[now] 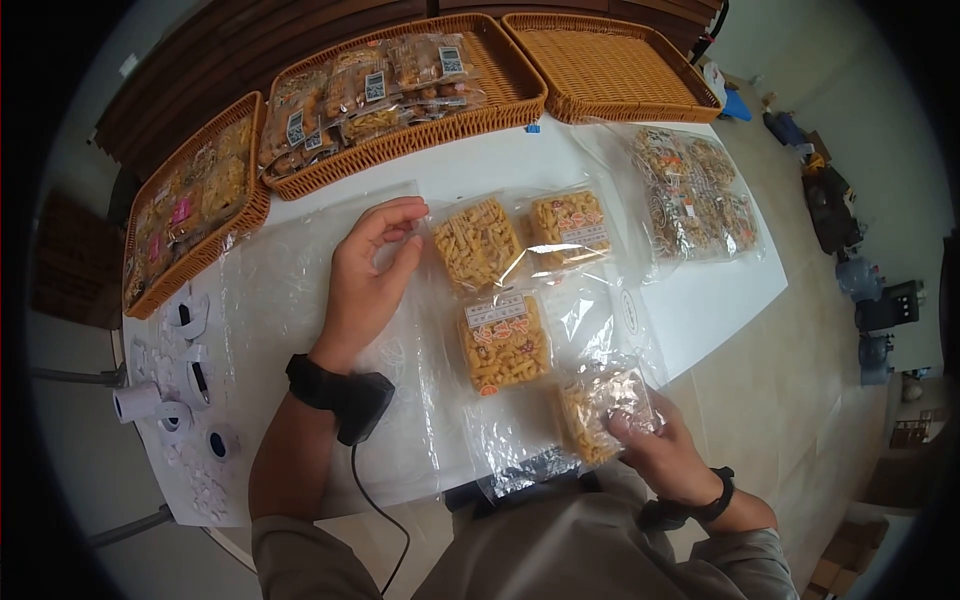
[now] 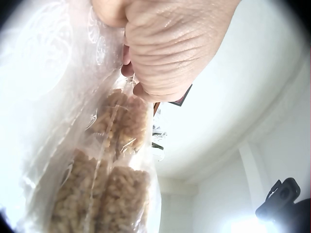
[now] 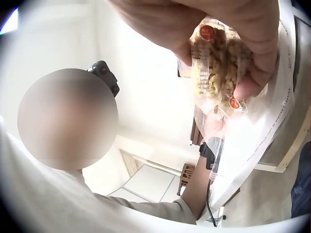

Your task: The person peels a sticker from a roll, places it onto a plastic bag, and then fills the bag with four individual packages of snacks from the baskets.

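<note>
A large clear plastic bag [image 1: 590,310] lies on the white table. My left hand [image 1: 370,275] pinches its left edge between thumb and fingers. In the left wrist view, the left hand [image 2: 167,53] is close above wrapped snack blocks [image 2: 121,199] seen through the film. Three packs of yellow noodle-like snack lie inside the bag: one at upper left [image 1: 478,243], one at upper right [image 1: 570,230] and one below [image 1: 503,340]. At the near right corner my right hand [image 1: 665,450] grips another snack pack [image 1: 590,405]. Red round stickers mark that pack [image 3: 209,63] in the right wrist view.
Wicker trays with packaged snacks stand at the far left [image 1: 262,190] and back [image 1: 400,150]; a bare wicker tray [image 1: 620,65] stands back right. A bagged bundle of snacks [image 1: 695,190] lies right. More clear bags [image 1: 290,350] lie left, beside label rolls [image 1: 135,402].
</note>
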`<state>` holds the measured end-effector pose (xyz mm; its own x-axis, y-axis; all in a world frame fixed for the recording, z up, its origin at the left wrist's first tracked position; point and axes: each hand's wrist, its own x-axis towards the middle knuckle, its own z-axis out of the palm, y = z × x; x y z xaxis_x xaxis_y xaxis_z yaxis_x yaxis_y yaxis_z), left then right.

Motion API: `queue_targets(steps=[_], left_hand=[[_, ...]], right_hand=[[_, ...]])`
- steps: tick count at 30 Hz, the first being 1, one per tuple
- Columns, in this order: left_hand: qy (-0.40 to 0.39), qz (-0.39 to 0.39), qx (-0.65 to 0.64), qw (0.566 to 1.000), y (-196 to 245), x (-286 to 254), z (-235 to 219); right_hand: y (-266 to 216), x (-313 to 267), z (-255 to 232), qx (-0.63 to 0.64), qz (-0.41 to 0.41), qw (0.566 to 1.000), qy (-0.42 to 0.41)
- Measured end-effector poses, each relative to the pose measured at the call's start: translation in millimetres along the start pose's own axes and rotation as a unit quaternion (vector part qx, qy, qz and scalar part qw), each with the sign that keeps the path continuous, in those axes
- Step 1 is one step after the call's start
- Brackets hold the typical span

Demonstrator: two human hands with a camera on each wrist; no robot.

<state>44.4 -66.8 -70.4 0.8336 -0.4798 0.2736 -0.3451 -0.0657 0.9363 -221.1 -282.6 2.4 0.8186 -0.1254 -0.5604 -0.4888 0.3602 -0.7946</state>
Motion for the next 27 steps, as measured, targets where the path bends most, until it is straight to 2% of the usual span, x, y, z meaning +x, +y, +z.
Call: queue_targets(steps=[1, 7, 12, 16, 22, 25, 27], left_hand=[[0.008, 0.001, -0.004, 1.000, 0, 0, 1], [0.016, 0.002, -0.010, 1.000, 2, 0, 2], [-0.010, -0.001, 0.006, 1.000, 1, 0, -1], [-0.011, -0.001, 0.008, 1.000, 0, 0, -2], [-0.010, -0.003, 0.009, 1.000, 0, -1, -1], [0.006, 0.003, 0.001, 1.000, 0, 0, 1], [0.014, 0.007, 0.000, 1.000, 0, 0, 1]], right_hand=[[-1, -1, 0, -0.021, 0.002, 1.000, 0.010], [-1, -4, 5, 0.037, -0.053, 0.998, 0.009], [20, -10, 10, 0.028, -0.100, 0.991, 0.087], [21, -5, 11, 0.019, -0.132, 0.987, 0.094], [23, 6, 12, 0.018, -0.148, 0.986, 0.074], [19, 11, 16, -0.013, -0.155, 0.984, 0.092], [14, 12, 16, -0.018, -0.133, 0.987, 0.090]])
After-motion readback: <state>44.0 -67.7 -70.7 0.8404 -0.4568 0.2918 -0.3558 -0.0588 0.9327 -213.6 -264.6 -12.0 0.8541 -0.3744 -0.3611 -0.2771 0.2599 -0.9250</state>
